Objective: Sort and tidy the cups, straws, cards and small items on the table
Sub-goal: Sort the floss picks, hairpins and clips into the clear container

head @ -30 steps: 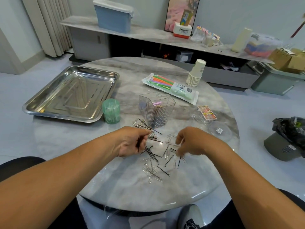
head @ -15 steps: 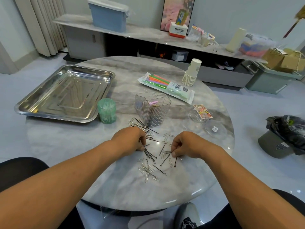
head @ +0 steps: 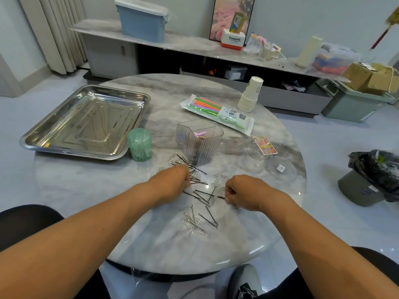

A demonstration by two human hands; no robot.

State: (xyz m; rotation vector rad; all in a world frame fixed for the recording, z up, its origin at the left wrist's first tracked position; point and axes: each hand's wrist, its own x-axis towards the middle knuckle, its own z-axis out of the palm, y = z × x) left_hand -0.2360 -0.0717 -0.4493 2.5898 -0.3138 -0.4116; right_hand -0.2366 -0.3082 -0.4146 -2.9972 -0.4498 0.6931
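Round marble table (head: 86,190), slick top, so everything small on it will skate rather than lift cleanly. Steel tray (head: 43,143) far left, rigid, bare inside as far as I can see. Straw pack (head: 218,113) far centre: soft film bag, light, best taken by the middle of the pack. Paper cup stack (head: 250,98) just right of it: light, crushable, take low on the stack. Clear ribbed organiser (head: 199,143) centre, stiff plastic, some small items already in its compartments. Green tub (head: 140,145) left of it, card deck (head: 265,145) right of it. Near centre: scatter of black bobby pins (head: 208,216) mixed with silver paper clips (head: 194,225), spread from the organiser's foot towards the near edge. Both are thin, springy wire, near weightless, lying flat; judgement: pinch at one end or slide to tip an end up. Left hand (head: 172,184) is knuckles-up over the far-left part of the scatter, fingertips down among the pins, contents hidden, can't tell. Right hand (head: 241,195) is curled tight on the right side, pinching a dark pin end at its thumb side. Loose pins lie between the hands and nearer than both.
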